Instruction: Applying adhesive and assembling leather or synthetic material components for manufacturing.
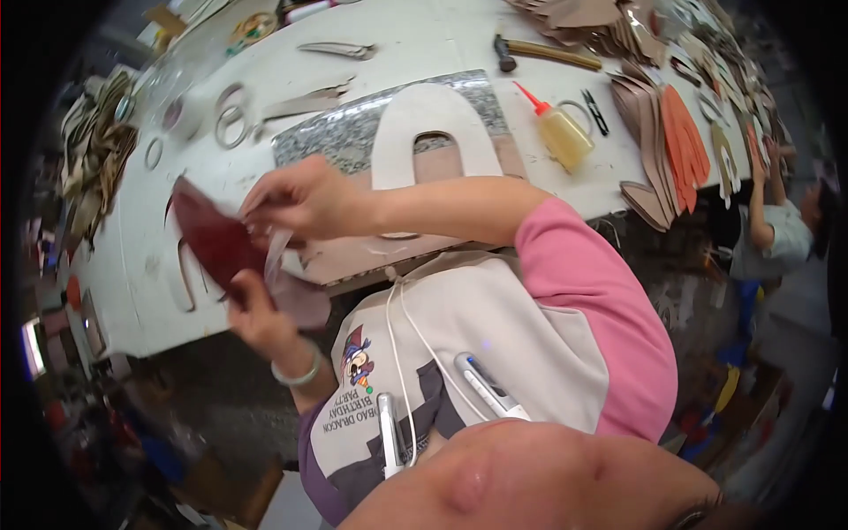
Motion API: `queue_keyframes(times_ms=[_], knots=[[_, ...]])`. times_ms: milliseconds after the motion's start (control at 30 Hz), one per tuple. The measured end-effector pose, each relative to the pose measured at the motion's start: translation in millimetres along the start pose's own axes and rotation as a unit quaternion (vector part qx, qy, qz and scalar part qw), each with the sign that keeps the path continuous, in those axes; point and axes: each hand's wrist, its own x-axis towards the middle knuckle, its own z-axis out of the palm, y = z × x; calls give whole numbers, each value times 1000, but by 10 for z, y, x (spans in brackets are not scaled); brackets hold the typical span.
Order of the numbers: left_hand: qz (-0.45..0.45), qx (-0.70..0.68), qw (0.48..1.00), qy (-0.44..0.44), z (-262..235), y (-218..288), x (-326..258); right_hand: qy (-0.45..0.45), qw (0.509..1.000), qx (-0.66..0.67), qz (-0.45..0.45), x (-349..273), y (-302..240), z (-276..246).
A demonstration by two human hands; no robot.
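Note:
My left hand, with a pale bangle on the wrist, grips the lower edge of a dark red leather piece held up in front of the white table's near edge. My right hand, on a pink-sleeved arm reaching across my chest, pinches the upper right edge of the same piece. A thin pale strip or film hangs from those fingers. A mauve underside of the piece shows below my left hand.
On the table lie a granite slab, a beige U-shaped cut piece, a glue bottle with a red nozzle, a hammer, scissors and stacks of brown and orange cut pieces. Another person works at the right.

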Motion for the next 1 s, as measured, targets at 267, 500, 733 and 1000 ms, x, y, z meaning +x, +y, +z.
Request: queue_keyframes(times_ms=[267,500,733,1000], knots=[[58,-198,976,71,-410,532,223,-230,944,-184,150,-661,-491,-1279],[196,391,897,-63,208,-97,345,-34,874,-274,399,-1940,-1413,-2418],[150,537,805,-203,713,-616,207,142,664,-678,280,-2116,-697,-2622],[268,440,826,-229,901,-402,378,308,834,-358,286,-2202,-612,-2748]])
